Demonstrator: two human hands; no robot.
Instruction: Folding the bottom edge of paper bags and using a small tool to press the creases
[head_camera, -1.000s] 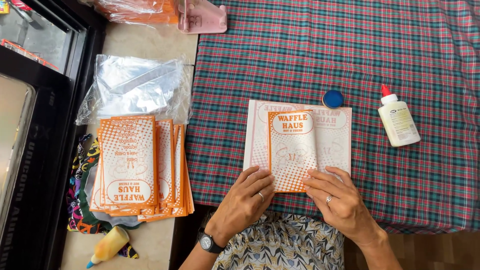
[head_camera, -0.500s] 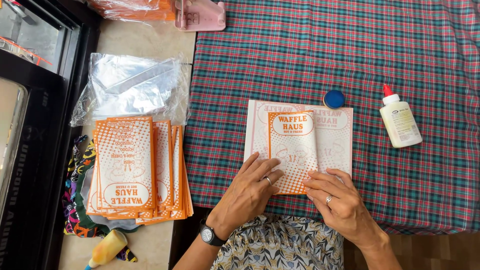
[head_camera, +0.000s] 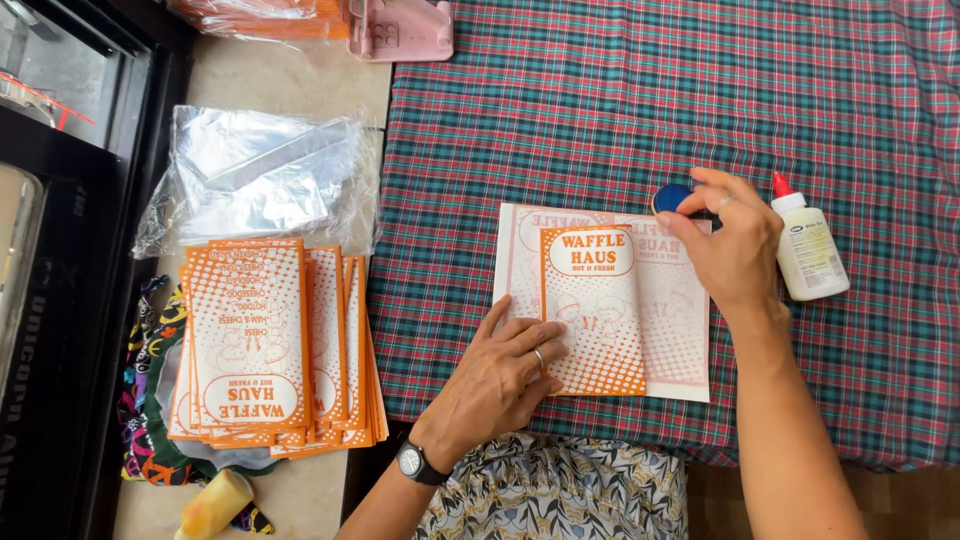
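An orange-and-white printed paper sheet (head_camera: 600, 300), partly folded over, lies on the plaid tablecloth (head_camera: 620, 110). My left hand (head_camera: 500, 375) rests flat on its lower left corner, fingers spread, a watch on the wrist. My right hand (head_camera: 725, 245) is at the sheet's upper right corner, with fingertips on a small round blue lid (head_camera: 670, 197). A white glue bottle with a red tip (head_camera: 808, 250) lies just right of that hand.
A stack of the same orange printed sheets (head_camera: 270, 345) sits on the beige surface to the left, with a crumpled clear plastic bag (head_camera: 255, 180) above it. A pink plastic object (head_camera: 400, 28) lies at the top. A black frame (head_camera: 60, 250) runs along the left edge.
My right hand has left the sheet's lower edge and moved up to the blue lid at the upper right. My left hand stays pressed on the sheet.
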